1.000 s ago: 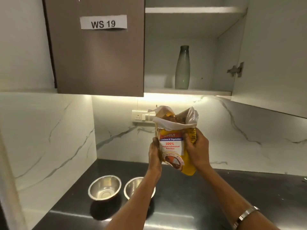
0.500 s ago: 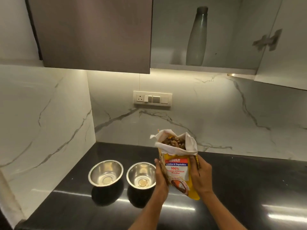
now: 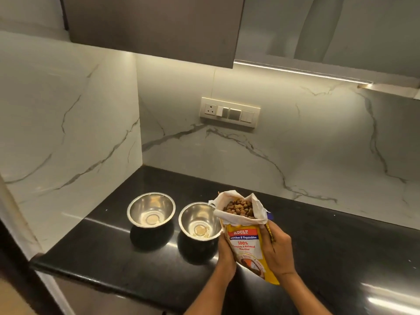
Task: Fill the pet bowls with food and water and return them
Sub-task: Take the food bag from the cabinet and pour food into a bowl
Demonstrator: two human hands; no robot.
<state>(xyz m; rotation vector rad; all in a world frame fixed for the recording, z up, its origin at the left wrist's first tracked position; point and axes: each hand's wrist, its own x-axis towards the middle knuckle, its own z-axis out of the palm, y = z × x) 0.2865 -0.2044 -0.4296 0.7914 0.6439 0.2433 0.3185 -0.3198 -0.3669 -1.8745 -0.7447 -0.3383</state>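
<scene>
Two empty steel bowls stand side by side on the black counter (image 3: 109,253): the left bowl (image 3: 151,209) and the right bowl (image 3: 200,221). A yellow pet food bag (image 3: 244,241) with its top folded open shows brown kibble inside. I hold it upright, slightly tilted, just right of the right bowl. My left hand (image 3: 225,258) grips the bag's left side and my right hand (image 3: 278,253) grips its right side. The bag's mouth overlaps the right bowl's rim.
White marble walls close the corner at left and behind. A switch plate (image 3: 229,112) sits on the back wall. A brown cabinet door (image 3: 154,26) hangs overhead; a blurred bottle (image 3: 318,23) stands in the open cupboard at top right. The counter's front edge runs along the lower left.
Both hands have brought the bag down from chest height in front of the cupboard to just above the counter beside the right bowl. My view has tilted downward.
</scene>
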